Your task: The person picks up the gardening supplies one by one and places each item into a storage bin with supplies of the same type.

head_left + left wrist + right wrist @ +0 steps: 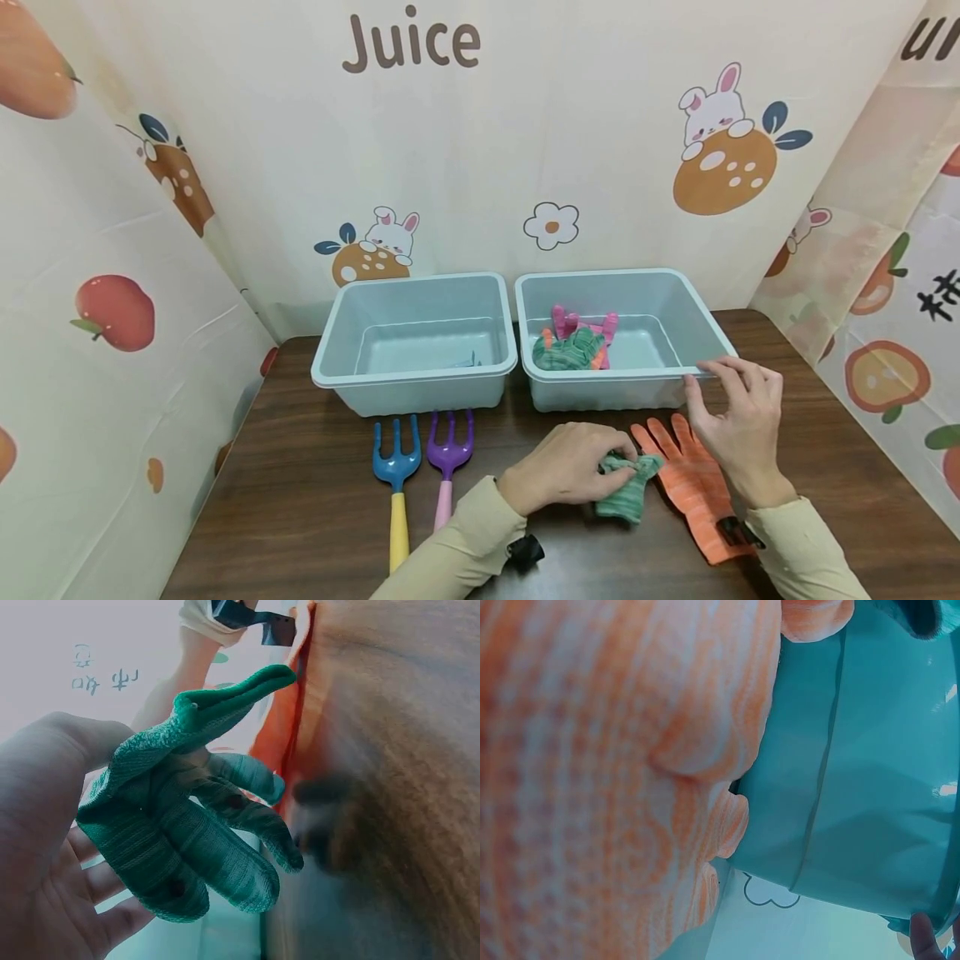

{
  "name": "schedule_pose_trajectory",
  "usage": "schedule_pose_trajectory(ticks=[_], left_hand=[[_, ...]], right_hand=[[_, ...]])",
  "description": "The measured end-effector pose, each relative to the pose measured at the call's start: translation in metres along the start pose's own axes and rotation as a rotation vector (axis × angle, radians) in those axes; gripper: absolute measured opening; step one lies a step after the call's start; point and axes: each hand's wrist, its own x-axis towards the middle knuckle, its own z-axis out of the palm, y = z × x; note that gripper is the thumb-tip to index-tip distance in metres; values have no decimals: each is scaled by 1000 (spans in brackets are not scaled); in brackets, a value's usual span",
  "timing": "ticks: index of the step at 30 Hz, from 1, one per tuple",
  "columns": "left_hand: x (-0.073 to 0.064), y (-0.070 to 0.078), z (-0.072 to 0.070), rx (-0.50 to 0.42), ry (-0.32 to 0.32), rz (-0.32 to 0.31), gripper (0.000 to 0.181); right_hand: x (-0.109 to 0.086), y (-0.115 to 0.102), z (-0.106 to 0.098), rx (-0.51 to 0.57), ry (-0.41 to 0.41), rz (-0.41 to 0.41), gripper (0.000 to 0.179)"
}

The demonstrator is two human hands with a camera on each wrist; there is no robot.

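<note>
My left hand [570, 467] pinches a green striped knit glove [624, 502] just above the table. In the left wrist view, that glove [180, 832] hangs with its fingers spread, its cuff held near the thumb. My right hand [742, 421] grips the front right corner of the right light-blue bin [600, 376], thumb outside and fingertips over the rim. Below that hand an orange striped glove [692, 487] lies flat, its fingers pointing toward the bin; it fills much of the right wrist view. Inside this bin are a green glove with orange parts [568, 352] and a pink item [611, 327] partly beneath it.
A second light-blue bin [416, 377] stands close on the left, with a small blue piece [471, 361] inside. Before it lie a blue toy fork [397, 467] with a yellow handle and a purple fork [448, 457] with a pink handle. A printed curtain [480, 167] encloses the table.
</note>
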Motion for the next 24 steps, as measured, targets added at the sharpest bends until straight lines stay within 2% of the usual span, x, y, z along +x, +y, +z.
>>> schedule_pose_trajectory(ticks=[11, 24], left_hand=[[0, 2, -8, -20, 33, -33, 13], [0, 2, -15, -28, 66, -42, 13]], right_hand=[[1, 0, 1, 8, 9, -1, 56], [0, -1, 0, 7, -2, 8, 57]])
